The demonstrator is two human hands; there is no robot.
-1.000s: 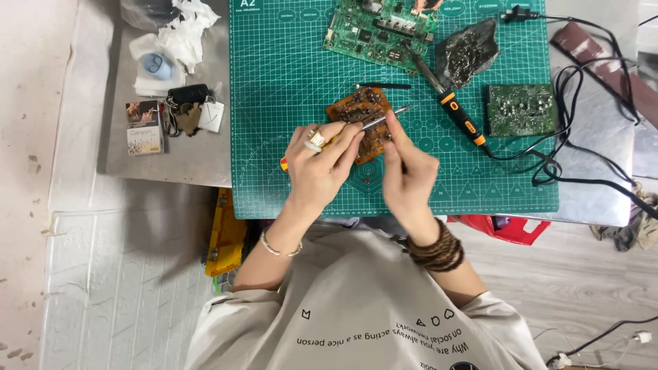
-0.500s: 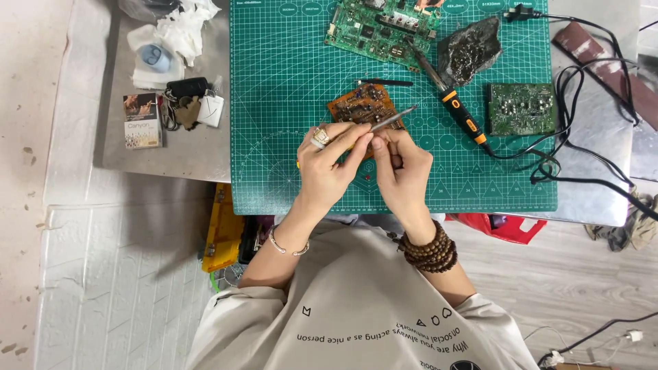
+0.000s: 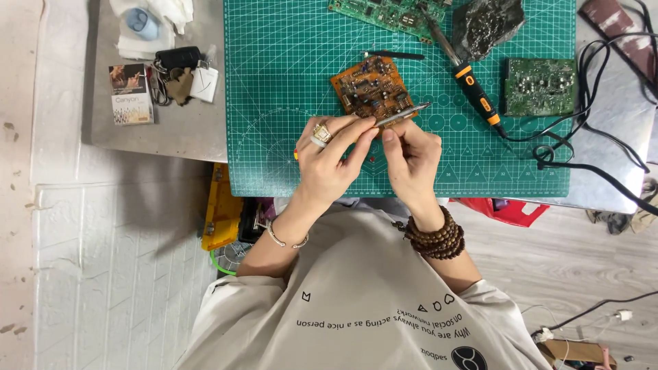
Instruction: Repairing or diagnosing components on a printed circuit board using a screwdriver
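Near edge of the mat [image 3: 274, 164]: my left hand [image 3: 329, 161] and right hand [image 3: 411, 157] meet, fingers pressed together on slim metal tweezers [image 3: 404, 114], which slant up and right. The left pinches the shaft; the right thumb and forefinger close on its lower end. The tip lies at the near right corner of the orange board [image 3: 373, 88], flat at mid-mat, just beyond my fingers.

Step in hand, as I judge it: picking at a part on that board's near edge. I judge the next move calls for a steady, fine tip and the board kept flat.

Beyond, right of the board: a soldering iron [image 3: 469, 79], its cable [image 3: 582, 147] looping off the mat's right edge, clear of my hands. Farther: a small green board [image 3: 540, 85] right, a larger one [image 3: 384, 12] at the far edge. Keys [image 3: 175, 72] lie on the worktop, left.
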